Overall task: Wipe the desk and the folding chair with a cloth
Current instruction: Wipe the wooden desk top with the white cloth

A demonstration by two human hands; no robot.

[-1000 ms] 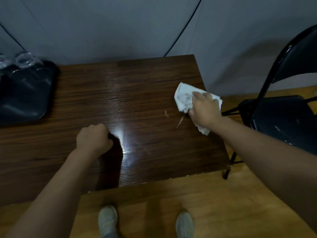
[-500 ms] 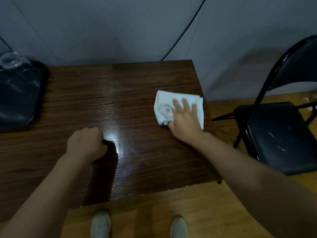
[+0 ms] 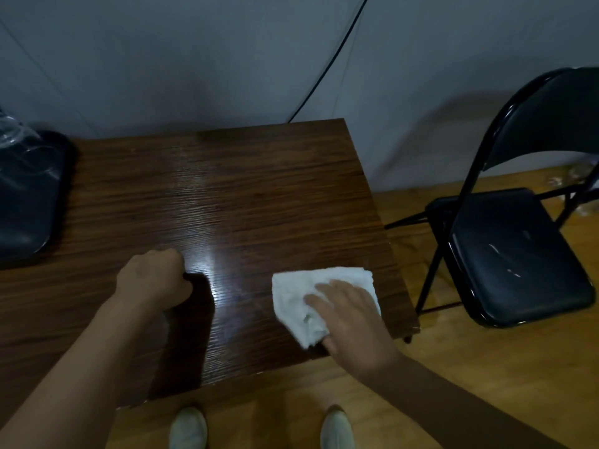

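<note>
While two pale shoes [image 3: 188, 427] stand on the wooden floor [image 3: 486, 384] at the bottom of the view, just in front of the desk's near edge, both bare forearms reach forward over the dark wood-grain desk [image 3: 259, 189]. On the near right part of the desktop, close to its front right corner, the right hand [image 3: 351, 322] lies palm down on a crumpled white cloth [image 3: 301, 293], fingers spread and flat, pressing it onto the surface rather than gripping it; the cloth shows beyond and to the left of the fingers. Near the middle of the desk, the left hand [image 3: 152, 277] is curled into a loose fist resting on the wood, with nothing visible inside it. A bright glare streak sits on the polished surface between the two hands, and the left hand throws a dark shadow towards the front edge.

Further back on the left, a dark tray [image 3: 29, 202] rests on the desk, cut off by the picture's edge, with something clear and glassy on its far side that is too blurred to make out. To the right of the desk, apart from it, a black folding chair [image 3: 512, 254] stands unfolded on the floor, its glossy seat showing a few pale scuffs. Behind everything runs a grey wall [image 3: 162, 59], with a thin black cable [image 3: 327, 66] slanting down it to the desk's back edge
</note>
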